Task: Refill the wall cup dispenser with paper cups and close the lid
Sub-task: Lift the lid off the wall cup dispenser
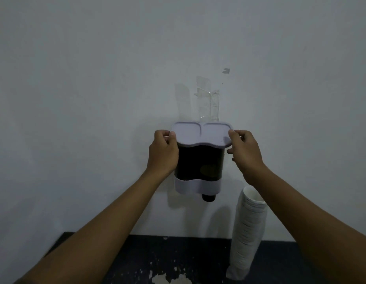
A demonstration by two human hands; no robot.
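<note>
Centrally, the left hand (pixel 162 149) and right hand (pixel 244 150) each pinch an edge of the pale lilac plastic lid (pixel 201 133) atop the dark wall cup dispenser (pixel 198 162); no legible writing. White paper cup stack (pixel 246 228) stands lower right.

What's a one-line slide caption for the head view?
Both hands, left hand and right hand, grip the lid of the wall cup dispenser; cup stack stands alongside.

Dispenser (pixel 198 167) on wall (pixel 96 89), lid (pixel 201 133) on top. Tape (pixel 207 99) on wall above lid. Cup stack (pixel 247 232) stands on table (pixel 137 257), below and right of dispenser, against wall.
</note>
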